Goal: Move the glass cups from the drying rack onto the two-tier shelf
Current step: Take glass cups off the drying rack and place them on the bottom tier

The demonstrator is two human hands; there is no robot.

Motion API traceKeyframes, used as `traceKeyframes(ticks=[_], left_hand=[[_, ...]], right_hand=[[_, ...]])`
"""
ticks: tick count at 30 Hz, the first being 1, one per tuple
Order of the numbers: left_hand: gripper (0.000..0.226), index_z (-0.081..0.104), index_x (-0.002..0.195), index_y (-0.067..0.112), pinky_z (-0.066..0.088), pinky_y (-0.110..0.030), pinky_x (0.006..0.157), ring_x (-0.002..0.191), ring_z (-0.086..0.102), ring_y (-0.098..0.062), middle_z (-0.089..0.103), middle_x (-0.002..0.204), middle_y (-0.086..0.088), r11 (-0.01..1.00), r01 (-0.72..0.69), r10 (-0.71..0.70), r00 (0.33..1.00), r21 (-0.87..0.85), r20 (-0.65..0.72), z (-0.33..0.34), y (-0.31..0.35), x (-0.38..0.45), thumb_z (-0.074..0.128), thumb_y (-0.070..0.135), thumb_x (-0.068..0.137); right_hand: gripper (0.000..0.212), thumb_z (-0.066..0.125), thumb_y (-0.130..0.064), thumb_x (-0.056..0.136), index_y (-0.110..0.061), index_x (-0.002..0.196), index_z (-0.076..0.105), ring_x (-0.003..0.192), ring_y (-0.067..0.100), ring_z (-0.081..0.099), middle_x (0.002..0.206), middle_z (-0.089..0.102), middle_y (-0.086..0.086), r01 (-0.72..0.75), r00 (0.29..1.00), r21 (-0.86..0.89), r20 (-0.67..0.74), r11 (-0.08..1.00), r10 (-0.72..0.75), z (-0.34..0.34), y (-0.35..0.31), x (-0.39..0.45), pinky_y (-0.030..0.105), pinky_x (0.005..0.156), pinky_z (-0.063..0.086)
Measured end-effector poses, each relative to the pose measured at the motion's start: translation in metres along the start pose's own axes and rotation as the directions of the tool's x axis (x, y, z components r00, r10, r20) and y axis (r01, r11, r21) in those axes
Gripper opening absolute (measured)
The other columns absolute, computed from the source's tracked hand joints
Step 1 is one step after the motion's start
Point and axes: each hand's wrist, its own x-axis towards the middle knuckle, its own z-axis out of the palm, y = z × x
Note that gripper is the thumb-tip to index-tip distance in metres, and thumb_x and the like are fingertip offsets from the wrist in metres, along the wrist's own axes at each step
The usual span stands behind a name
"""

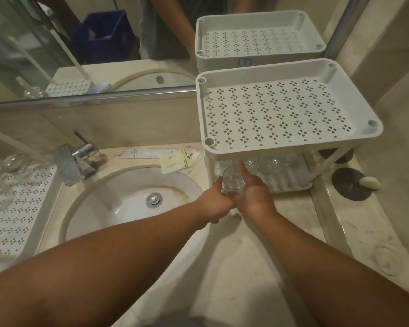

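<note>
Between both hands, just before the shelf's (291, 147) lower tier, is one glass cup (233, 182). Left hand (214, 204) curls around its side; right hand (255, 197) cups it, one finger straight. Several glasses (269, 164) already stand on that lower tier. Its top tray holds nothing. Two glasses (12, 162) stand on the rack (17, 215) left of the sink (128, 199).

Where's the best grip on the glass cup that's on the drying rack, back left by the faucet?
Take the glass cup by its side wall, coming from above and the sink side. It seems to stand near the drying rack's back edge; the faucet crowds its right. Its orientation is too blurred to tell.
</note>
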Motion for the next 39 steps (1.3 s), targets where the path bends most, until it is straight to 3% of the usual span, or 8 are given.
traceKeyframes(ticks=[4, 14, 17, 21, 25, 28, 32, 39], left_hand=[[0.101, 0.002, 0.158, 0.036, 0.042, -0.034, 0.064, 0.077, 0.052, -0.018, 0.060, 0.094, 0.011, 1.000, -0.013, 0.013, 1.000, -0.024, -0.017, 0.000, -0.005, -0.001, 0.059, 0.029, 0.076], [0.074, 0.028, 0.153, 0.034, 0.044, -0.026, 0.056, 0.074, 0.053, -0.018, 0.054, 0.088, 0.013, 0.991, -0.098, 0.092, 0.993, -0.089, -0.071, -0.006, -0.021, -0.018, 0.059, 0.022, 0.087], [0.070, 0.031, 0.154, 0.028, 0.045, -0.018, 0.053, 0.073, 0.059, -0.014, 0.057, 0.103, 0.010, 0.989, -0.111, 0.102, 0.990, -0.095, -0.095, -0.010, -0.030, -0.028, 0.057, 0.016, 0.089], [0.060, 0.041, 0.147, 0.028, 0.048, -0.026, 0.068, 0.084, 0.064, -0.016, 0.058, 0.119, 0.000, 0.979, -0.165, 0.145, 0.976, -0.119, -0.161, -0.021, -0.046, -0.043, 0.058, 0.017, 0.090], [0.052, 0.046, 0.141, 0.032, 0.055, -0.030, 0.075, 0.095, 0.069, -0.020, 0.057, 0.121, 0.006, 0.964, -0.234, 0.196, 0.947, -0.127, -0.253, -0.040, -0.064, -0.061, 0.058, 0.021, 0.091], [0.049, 0.047, 0.138, 0.039, 0.053, -0.019, 0.067, 0.090, 0.065, -0.003, 0.057, 0.121, 0.015, 0.952, -0.307, 0.294, 0.904, 0.009, -0.312, -0.062, -0.084, -0.080, 0.059, 0.027, 0.092], [0.048, 0.049, 0.138, 0.040, 0.043, -0.005, 0.058, 0.084, 0.059, 0.011, 0.055, 0.117, 0.022, 0.927, -0.359, 0.371, 0.846, 0.105, -0.383, -0.099, -0.116, -0.107, 0.058, 0.026, 0.093], [0.040, 0.053, 0.126, 0.044, 0.044, -0.008, 0.059, 0.079, 0.062, 0.003, 0.060, 0.116, 0.019, 0.905, -0.421, 0.394, 0.779, 0.059, -0.489, -0.172, -0.164, -0.147, 0.059, 0.022, 0.092]], right_hand=[[0.103, 0.077, -0.039, 0.080, -0.044, 0.153, 0.006, 0.120, 0.024, 0.053, 0.137, 0.045, 0.013, -0.001, 1.000, 0.030, -0.023, 1.000, 0.002, 0.002, 0.001, -0.005, 0.034, 0.097, 0.048], [0.092, 0.078, -0.028, 0.079, -0.031, 0.153, 0.022, 0.129, 0.024, 0.043, 0.146, 0.033, 0.014, 0.061, 0.982, 0.096, -0.183, 0.994, -0.042, 0.002, -0.007, -0.040, 0.020, 0.092, 0.036], [0.083, 0.078, -0.029, 0.081, -0.025, 0.150, 0.031, 0.126, 0.019, 0.044, 0.143, 0.038, 0.010, 0.083, 0.970, 0.096, -0.236, 0.992, -0.058, 0.001, -0.018, -0.058, 0.015, 0.089, 0.031], [0.064, 0.074, -0.029, 0.084, -0.021, 0.140, 0.045, 0.117, 0.019, 0.053, 0.134, 0.047, 0.004, 0.119, 0.961, 0.150, -0.266, 0.981, -0.075, 0.001, -0.038, -0.080, 0.023, 0.092, 0.042], [0.046, 0.069, -0.022, 0.088, -0.024, 0.131, 0.052, 0.098, 0.007, 0.059, 0.127, 0.049, -0.004, 0.129, 0.955, 0.233, -0.290, 0.964, -0.058, 0.010, -0.064, -0.098, 0.029, 0.086, 0.050], [0.033, 0.064, -0.014, 0.089, -0.028, 0.118, 0.059, 0.085, -0.001, 0.058, 0.112, 0.053, -0.014, 0.178, 0.952, 0.290, -0.293, 0.940, -0.090, 0.025, -0.087, -0.110, 0.024, 0.077, 0.051], [0.032, 0.061, -0.014, 0.089, -0.038, 0.111, 0.057, 0.086, -0.001, 0.058, 0.111, 0.053, -0.021, 0.230, 0.956, 0.283, -0.245, 0.931, -0.162, 0.049, -0.124, -0.121, 0.016, 0.070, 0.048], [0.032, 0.061, -0.015, 0.089, -0.037, 0.112, 0.058, 0.088, -0.002, 0.059, 0.112, 0.049, -0.028, 0.338, 0.937, 0.265, -0.189, 0.903, -0.295, 0.095, -0.207, -0.127, 0.011, 0.071, 0.046]])
